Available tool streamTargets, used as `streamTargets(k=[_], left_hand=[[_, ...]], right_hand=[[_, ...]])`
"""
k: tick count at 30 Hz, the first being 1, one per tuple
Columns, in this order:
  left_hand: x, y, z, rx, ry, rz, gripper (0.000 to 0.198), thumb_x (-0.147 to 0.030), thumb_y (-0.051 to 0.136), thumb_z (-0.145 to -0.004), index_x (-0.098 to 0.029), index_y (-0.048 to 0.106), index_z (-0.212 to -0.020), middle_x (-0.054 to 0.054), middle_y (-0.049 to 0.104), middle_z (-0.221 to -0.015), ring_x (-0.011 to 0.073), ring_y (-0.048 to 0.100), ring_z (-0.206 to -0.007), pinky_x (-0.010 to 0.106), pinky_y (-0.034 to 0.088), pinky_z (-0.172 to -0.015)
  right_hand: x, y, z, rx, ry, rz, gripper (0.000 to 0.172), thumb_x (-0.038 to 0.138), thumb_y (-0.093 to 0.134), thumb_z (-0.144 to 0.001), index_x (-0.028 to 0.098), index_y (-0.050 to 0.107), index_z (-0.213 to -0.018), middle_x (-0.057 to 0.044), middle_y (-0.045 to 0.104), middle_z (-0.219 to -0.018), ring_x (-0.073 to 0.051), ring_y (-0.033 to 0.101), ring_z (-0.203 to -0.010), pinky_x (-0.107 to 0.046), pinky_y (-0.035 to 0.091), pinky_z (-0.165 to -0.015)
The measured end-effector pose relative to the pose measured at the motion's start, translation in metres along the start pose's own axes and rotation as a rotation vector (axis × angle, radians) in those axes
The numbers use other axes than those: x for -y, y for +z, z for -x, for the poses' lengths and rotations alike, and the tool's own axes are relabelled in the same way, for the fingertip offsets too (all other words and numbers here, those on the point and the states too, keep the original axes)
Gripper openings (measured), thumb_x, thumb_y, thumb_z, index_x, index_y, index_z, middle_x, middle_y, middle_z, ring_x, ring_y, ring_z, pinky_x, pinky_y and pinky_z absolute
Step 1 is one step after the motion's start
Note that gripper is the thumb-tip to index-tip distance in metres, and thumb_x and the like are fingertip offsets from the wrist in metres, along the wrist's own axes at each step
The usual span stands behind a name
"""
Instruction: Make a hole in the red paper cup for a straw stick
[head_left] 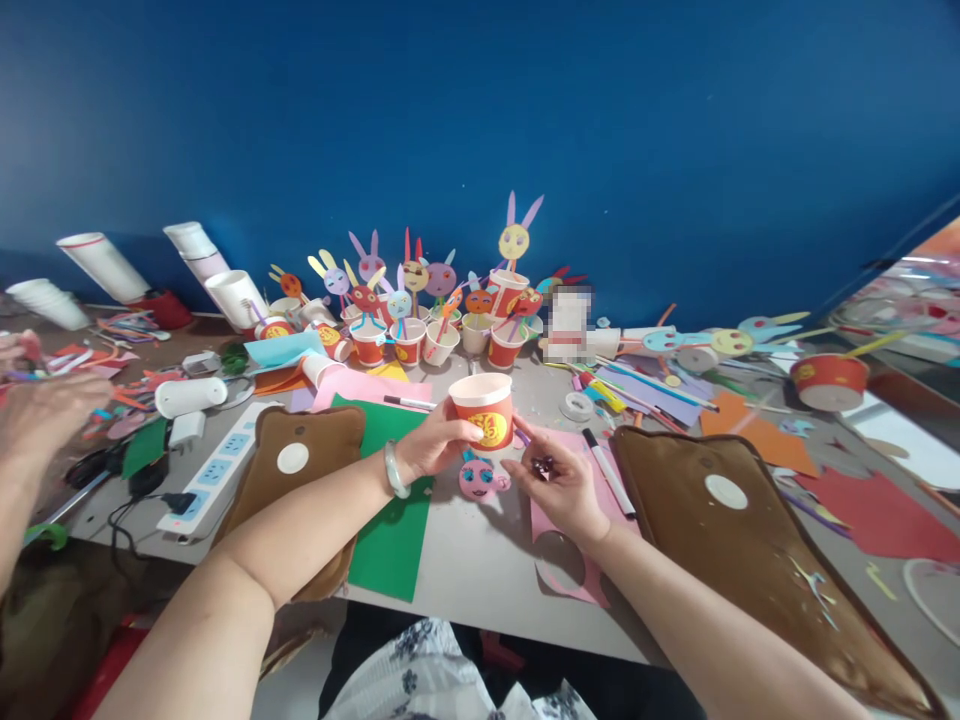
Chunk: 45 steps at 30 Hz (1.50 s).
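Note:
My left hand is wrapped round a red and white paper cup with a yellow print, held upright above the table. Close by the cup's right side, the fingers of my right hand are curled in. A bit of purple shows at its fingertips and something small and dark in the palm; I cannot make out either. Just below the cup is a pink paper bunny face with blue eyes. Under my left forearm lies a green paper sheet; beside my right hand are pink paper with a round hole and a marker.
Several cups with paper bunny heads stand along the blue wall. Brown cushions lie at both sides. A power strip with cords is at left, near another person's hand. Coloured pens and paper scraps lie at right.

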<state>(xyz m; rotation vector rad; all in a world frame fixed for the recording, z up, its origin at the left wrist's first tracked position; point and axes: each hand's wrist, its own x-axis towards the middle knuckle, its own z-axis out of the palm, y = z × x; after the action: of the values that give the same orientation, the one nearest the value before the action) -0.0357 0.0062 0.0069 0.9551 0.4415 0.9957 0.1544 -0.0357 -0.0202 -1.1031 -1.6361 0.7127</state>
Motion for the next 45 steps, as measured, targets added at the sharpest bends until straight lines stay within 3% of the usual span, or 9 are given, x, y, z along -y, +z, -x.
streamTargets(k=[6, 12, 16, 20, 23, 27, 31, 36, 45], left_hand=[[-0.003, 0.000, 0.001, 0.025, -0.067, 0.025, 0.051, -0.021, 0.071, -0.061, -0.014, 0.068, -0.112, 0.014, 0.071, -0.111, 0.0279, 0.066, -0.101, 0.038, 0.051, -0.086], [-0.002, -0.003, 0.000, 0.037, -0.056, -0.013, 0.041, -0.024, 0.078, -0.069, -0.015, 0.071, -0.108, 0.012, 0.073, -0.105, 0.0253, 0.069, -0.095, 0.036, 0.052, -0.087], [0.000, -0.004, -0.003, 0.021, -0.026, -0.011, 0.037, -0.026, 0.080, -0.069, -0.014, 0.072, -0.103, 0.011, 0.074, -0.101, 0.0232, 0.069, -0.091, 0.034, 0.053, -0.084], [0.000, -0.002, -0.004, -0.079, -0.049, 0.045, 0.041, -0.028, 0.083, -0.067, -0.012, 0.070, -0.103, 0.010, 0.073, -0.099, 0.0208, 0.069, -0.088, 0.032, 0.052, -0.083], [0.000, -0.004, -0.006, -0.193, -0.056, 0.131, 0.044, -0.031, 0.083, -0.068, -0.012, 0.067, -0.104, 0.010, 0.073, -0.098, 0.0216, 0.069, -0.089, 0.036, 0.053, -0.087], [-0.001, -0.011, -0.012, -0.334, -0.091, 0.244, 0.035, -0.031, 0.078, -0.074, -0.013, 0.064, -0.102, 0.008, 0.072, -0.093, 0.0219, 0.069, -0.085, 0.044, 0.055, -0.089], [-0.001, -0.012, -0.016, -0.432, -0.104, 0.293, 0.029, -0.030, 0.075, -0.079, -0.014, 0.063, -0.100, 0.007, 0.072, -0.090, 0.0211, 0.070, -0.083, 0.045, 0.057, -0.088], [-0.001, -0.008, -0.016, -0.461, -0.133, 0.295, 0.027, -0.030, 0.070, -0.084, -0.012, 0.063, -0.102, 0.009, 0.072, -0.090, 0.0204, 0.071, -0.083, 0.045, 0.057, -0.090], [0.004, -0.008, -0.016, -0.404, -0.147, 0.266, 0.031, -0.035, 0.069, -0.085, -0.011, 0.064, -0.105, 0.012, 0.072, -0.096, 0.0218, 0.070, -0.085, 0.047, 0.054, -0.095]], right_hand=[[0.001, 0.000, 0.003, 0.055, -0.094, 0.076, 0.044, 0.037, 0.067, -0.082, 0.026, 0.069, -0.125, 0.003, 0.053, -0.059, -0.013, 0.043, -0.051, -0.029, 0.046, -0.054], [-0.003, -0.003, -0.002, 0.044, -0.045, 0.098, 0.038, 0.039, 0.062, -0.084, 0.025, 0.072, -0.118, 0.000, 0.056, -0.061, -0.014, 0.045, -0.053, -0.030, 0.046, -0.055], [-0.004, -0.001, -0.004, 0.070, -0.015, 0.078, 0.045, 0.040, 0.063, -0.085, 0.025, 0.067, -0.127, 0.002, 0.054, -0.061, -0.014, 0.043, -0.054, -0.029, 0.044, -0.053], [0.001, 0.001, -0.004, 0.071, 0.031, 0.027, 0.050, 0.047, 0.066, -0.083, 0.025, 0.064, -0.128, -0.001, 0.058, -0.072, -0.014, 0.045, -0.057, -0.029, 0.044, -0.055], [0.006, 0.000, -0.003, 0.025, 0.097, -0.010, 0.043, 0.054, 0.055, -0.090, 0.023, 0.066, -0.117, -0.002, 0.058, -0.072, -0.015, 0.047, -0.058, -0.029, 0.044, -0.056], [0.007, 0.002, 0.000, 0.144, 0.205, -0.077, 0.046, 0.059, 0.045, -0.094, 0.018, 0.067, -0.095, 0.003, 0.047, -0.056, -0.012, 0.043, -0.049, -0.027, 0.037, -0.050], [0.008, 0.007, 0.003, 0.299, 0.289, -0.173, 0.052, 0.065, 0.047, -0.091, 0.017, 0.067, -0.089, 0.005, 0.038, -0.055, -0.010, 0.033, -0.048, -0.025, 0.028, -0.046], [0.016, 0.013, 0.005, 0.437, 0.510, -0.392, 0.058, 0.071, 0.039, -0.091, 0.017, 0.060, -0.086, 0.007, 0.029, -0.058, -0.008, 0.022, -0.047, -0.024, 0.018, -0.044], [0.016, 0.021, 0.007, 0.500, 0.622, -0.629, 0.050, 0.069, 0.048, -0.090, 0.021, 0.043, -0.075, 0.008, 0.033, -0.058, -0.005, 0.021, -0.044, -0.020, 0.014, -0.039]])
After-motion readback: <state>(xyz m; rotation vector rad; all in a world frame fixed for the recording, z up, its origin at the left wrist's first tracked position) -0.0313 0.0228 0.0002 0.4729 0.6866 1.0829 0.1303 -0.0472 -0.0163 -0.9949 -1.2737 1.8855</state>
